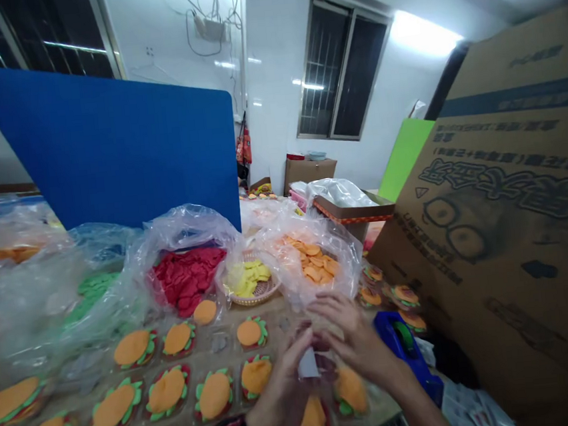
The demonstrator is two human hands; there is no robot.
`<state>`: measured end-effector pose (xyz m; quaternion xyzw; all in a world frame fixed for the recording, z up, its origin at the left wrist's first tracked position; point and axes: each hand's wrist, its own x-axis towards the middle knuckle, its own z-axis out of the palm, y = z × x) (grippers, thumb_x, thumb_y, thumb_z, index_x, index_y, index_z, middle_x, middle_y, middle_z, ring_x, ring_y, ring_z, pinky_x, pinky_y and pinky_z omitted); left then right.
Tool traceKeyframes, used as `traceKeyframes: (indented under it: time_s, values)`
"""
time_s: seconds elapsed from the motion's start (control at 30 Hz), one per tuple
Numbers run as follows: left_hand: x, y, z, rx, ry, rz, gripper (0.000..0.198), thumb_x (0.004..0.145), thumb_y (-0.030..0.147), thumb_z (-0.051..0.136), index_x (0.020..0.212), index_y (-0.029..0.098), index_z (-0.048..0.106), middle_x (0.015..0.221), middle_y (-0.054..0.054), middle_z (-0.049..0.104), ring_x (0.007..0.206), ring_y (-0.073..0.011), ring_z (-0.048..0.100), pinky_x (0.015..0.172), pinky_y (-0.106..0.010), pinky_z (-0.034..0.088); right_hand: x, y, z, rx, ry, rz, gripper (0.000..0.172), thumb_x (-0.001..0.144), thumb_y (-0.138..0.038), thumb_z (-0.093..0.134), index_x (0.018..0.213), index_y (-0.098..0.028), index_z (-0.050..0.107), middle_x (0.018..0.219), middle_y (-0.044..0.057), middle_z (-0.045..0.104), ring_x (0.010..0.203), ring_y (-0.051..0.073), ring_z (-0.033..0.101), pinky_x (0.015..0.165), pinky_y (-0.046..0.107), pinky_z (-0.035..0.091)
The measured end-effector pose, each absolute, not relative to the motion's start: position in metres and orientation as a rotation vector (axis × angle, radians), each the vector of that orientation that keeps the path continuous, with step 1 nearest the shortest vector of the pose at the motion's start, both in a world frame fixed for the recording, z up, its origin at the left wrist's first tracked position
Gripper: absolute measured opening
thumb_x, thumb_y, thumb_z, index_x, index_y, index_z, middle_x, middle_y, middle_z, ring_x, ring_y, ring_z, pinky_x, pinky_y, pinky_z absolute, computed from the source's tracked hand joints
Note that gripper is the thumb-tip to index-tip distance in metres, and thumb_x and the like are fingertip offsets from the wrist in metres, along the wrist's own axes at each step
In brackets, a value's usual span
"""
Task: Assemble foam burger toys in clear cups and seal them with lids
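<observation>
My left hand (284, 390) is closed around a small piece, whitish and partly see-through (308, 363), that is blurred; its kind is unclear. My right hand (353, 333) comes in from the right with fingers stretched and apart, its lower fingers close to that piece; whether they touch it is unclear. Below and around my hands lie felt burgers, such as one under my right hand (350, 391) and one left of my left hand (256, 376). They have orange bun tops with green and red layers underneath, several in rows, apparently in clear trays.
Behind the rows stand clear bags of red pieces (187, 276), orange pieces (313, 260) and green pieces (93, 291), with a basket (259, 300) of yellow pieces. A blue tape dispenser (411, 358) and a large cardboard box (491, 233) flank the right. A blue panel (121, 141) rises at the back left.
</observation>
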<state>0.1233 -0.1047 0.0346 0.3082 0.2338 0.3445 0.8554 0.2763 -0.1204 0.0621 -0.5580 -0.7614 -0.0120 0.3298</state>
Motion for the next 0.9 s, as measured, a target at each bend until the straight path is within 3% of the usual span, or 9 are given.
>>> traceKeyframes:
  time_s: [0.13, 0.27, 0.4, 0.6, 0.73, 0.9]
  values:
    - [0.099, -0.080, 0.023, 0.580, 0.574, 0.781, 0.032, 0.078, 0.036, 0.057, 0.104, 0.018, 0.050, 0.087, -0.005, 0.062, 0.071, -0.0177, 0.060, 0.068, -0.034, 0.047, 0.311, -0.040, 0.065, -1.859, -1.773, 0.085, 0.022, 0.081, -0.012, 0.049, 0.097, -0.018, 0.063, 0.106, 0.007, 0.065, 0.101, 0.018, 0.056, 0.089, 0.030, 0.041]
    - [0.089, -0.062, 0.018, 0.539, 0.689, 0.827, 0.032, 0.079, 0.044, 0.054, 0.093, 0.016, 0.051, 0.087, -0.008, 0.062, 0.066, -0.0182, 0.061, 0.064, -0.036, 0.049, 0.336, 0.025, 0.035, -2.087, -1.693, 0.179, 0.016, 0.061, 0.001, 0.054, 0.060, -0.014, 0.060, 0.071, 0.008, 0.066, 0.075, 0.020, 0.061, 0.069, 0.027, 0.042]
    - [0.084, -0.055, 0.010, 0.510, 0.643, 0.805, 0.041, 0.080, 0.054, 0.047, 0.092, 0.015, 0.053, 0.089, -0.007, 0.061, 0.063, -0.0158, 0.060, 0.061, -0.032, 0.049, 0.345, 0.044, 0.008, -2.125, -1.575, 0.226, 0.018, 0.058, -0.004, 0.053, 0.047, -0.017, 0.049, 0.052, 0.002, 0.056, 0.058, 0.015, 0.055, 0.056, 0.023, 0.037]
    - [0.073, -0.047, -0.003, 0.437, 0.524, 0.780, 0.038, 0.081, 0.054, 0.045, 0.093, 0.018, 0.050, 0.090, -0.005, 0.060, 0.066, -0.0163, 0.062, 0.065, -0.033, 0.049, 0.354, 0.034, 0.023, -1.896, -1.367, 0.252, 0.009, 0.065, -0.024, 0.046, 0.058, -0.019, 0.047, 0.054, -0.002, 0.049, 0.055, 0.014, 0.047, 0.052, 0.024, 0.038]
    - [0.065, -0.041, -0.005, 0.395, 0.467, 0.765, 0.034, 0.080, 0.050, 0.051, 0.095, 0.019, 0.050, 0.091, -0.006, 0.061, 0.067, -0.0173, 0.062, 0.068, -0.036, 0.049, 0.323, 0.003, 0.048, -1.680, -1.300, 0.396, 0.020, 0.070, -0.037, 0.046, 0.078, -0.019, 0.050, 0.068, -0.001, 0.052, 0.060, 0.014, 0.050, 0.053, 0.023, 0.042]
    - [0.059, -0.040, -0.009, 0.366, 0.388, 0.793, 0.038, 0.075, 0.046, 0.059, 0.102, 0.020, 0.052, 0.091, -0.005, 0.061, 0.072, -0.0190, 0.062, 0.070, -0.037, 0.049, 0.242, -0.037, 0.066, -1.398, -1.626, 0.817, 0.018, 0.075, -0.034, 0.053, 0.084, -0.018, 0.052, 0.069, -0.001, 0.053, 0.062, 0.012, 0.050, 0.055, 0.022, 0.040]
